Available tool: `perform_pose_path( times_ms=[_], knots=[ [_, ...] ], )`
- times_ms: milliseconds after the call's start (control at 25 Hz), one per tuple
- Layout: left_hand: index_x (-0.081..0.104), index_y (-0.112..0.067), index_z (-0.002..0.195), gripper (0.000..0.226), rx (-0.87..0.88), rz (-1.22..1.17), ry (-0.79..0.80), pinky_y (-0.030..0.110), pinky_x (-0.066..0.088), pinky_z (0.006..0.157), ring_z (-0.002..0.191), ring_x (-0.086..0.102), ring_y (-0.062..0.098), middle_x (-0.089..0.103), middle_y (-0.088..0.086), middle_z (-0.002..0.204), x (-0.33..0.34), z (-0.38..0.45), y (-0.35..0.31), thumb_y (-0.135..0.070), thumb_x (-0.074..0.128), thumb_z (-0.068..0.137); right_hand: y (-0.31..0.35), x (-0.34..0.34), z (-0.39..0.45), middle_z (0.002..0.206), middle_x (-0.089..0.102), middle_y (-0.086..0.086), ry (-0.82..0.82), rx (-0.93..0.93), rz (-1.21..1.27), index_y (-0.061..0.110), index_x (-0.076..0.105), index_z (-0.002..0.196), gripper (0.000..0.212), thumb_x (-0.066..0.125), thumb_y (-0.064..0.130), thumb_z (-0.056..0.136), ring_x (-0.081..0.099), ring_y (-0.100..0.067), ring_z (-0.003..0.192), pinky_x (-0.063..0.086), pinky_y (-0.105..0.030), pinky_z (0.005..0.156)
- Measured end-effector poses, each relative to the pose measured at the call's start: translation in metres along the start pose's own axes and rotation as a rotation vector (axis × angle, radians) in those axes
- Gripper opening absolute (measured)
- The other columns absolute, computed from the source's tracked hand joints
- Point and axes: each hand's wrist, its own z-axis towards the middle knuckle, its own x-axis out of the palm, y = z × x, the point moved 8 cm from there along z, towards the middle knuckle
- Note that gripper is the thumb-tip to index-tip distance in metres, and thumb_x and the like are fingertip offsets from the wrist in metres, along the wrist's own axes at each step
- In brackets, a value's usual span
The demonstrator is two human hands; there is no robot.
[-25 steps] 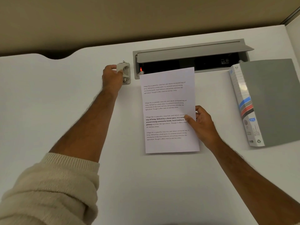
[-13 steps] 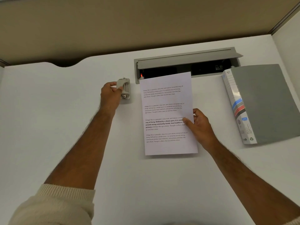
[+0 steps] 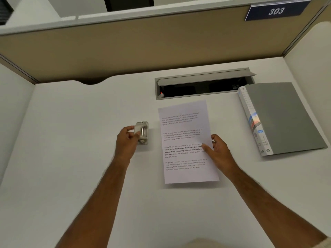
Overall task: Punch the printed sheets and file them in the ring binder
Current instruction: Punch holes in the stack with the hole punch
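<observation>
A printed white sheet (image 3: 184,140) with several short text blocks lies on the white desk (image 3: 71,140). My right hand (image 3: 219,153) pinches the sheet's right edge, thumb on top of the paper. A small white and metal hole punch (image 3: 142,132) sits on the desk left of the sheet. My left hand (image 3: 126,141) grips the punch from its left side. The grey ring binder (image 3: 284,115) lies closed at the right, its labelled spine facing the sheet.
A grey cable hatch (image 3: 204,83) stands open in the desk behind the sheet. Beige partition walls (image 3: 125,47) close the desk at the back and both sides. A blue sign reading 303 (image 3: 275,10) hangs at the top right.
My left hand has drawn the hole punch nearer to me and toward the sheet's left side. The right hand keeps its hold on the sheet. The camera has tilted up.
</observation>
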Motion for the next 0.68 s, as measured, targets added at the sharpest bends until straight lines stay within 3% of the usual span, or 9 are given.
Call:
perform_pose_path(
  times_ms=[160, 360, 680],
  knots=[
    [0.064, -0.021, 0.111, 0.025, -0.018, 0.006, 0.008, 0.029, 0.054, 0.073, 0.080, 0.071, 0.013, 0.072, -0.001, 0.089, -0.011, -0.040, 0.024, -0.007, 0.071, 0.091, -0.005, 0.008, -0.018, 0.113, 0.069, 0.006, 0.029, -0.025, -0.016, 0.026, 0.051, 0.121, 0.030, 0.066, 0.029, 0.095, 0.072, -0.008, 0.091, 0.058, -0.020, 0.066],
    [0.063, -0.024, 0.108, 0.024, -0.064, 0.003, -0.003, 0.025, 0.053, 0.070, 0.083, 0.072, 0.020, 0.074, 0.004, 0.088, -0.019, -0.078, 0.052, -0.008, 0.070, 0.092, -0.016, 0.014, -0.037, 0.115, 0.071, 0.004, 0.048, -0.033, -0.013, 0.025, 0.053, 0.122, 0.029, 0.066, 0.026, 0.095, 0.072, -0.009, 0.092, 0.059, -0.023, 0.070],
    [0.064, -0.025, 0.104, 0.024, -0.140, -0.075, 0.046, 0.041, 0.060, 0.083, 0.086, 0.076, 0.023, 0.076, 0.007, 0.089, 0.001, -0.119, 0.085, -0.006, 0.071, 0.091, -0.032, 0.011, -0.062, 0.114, 0.070, 0.004, 0.051, -0.017, -0.038, 0.024, 0.052, 0.123, 0.031, 0.066, 0.026, 0.096, 0.071, -0.007, 0.091, 0.057, -0.017, 0.063]
  ],
)
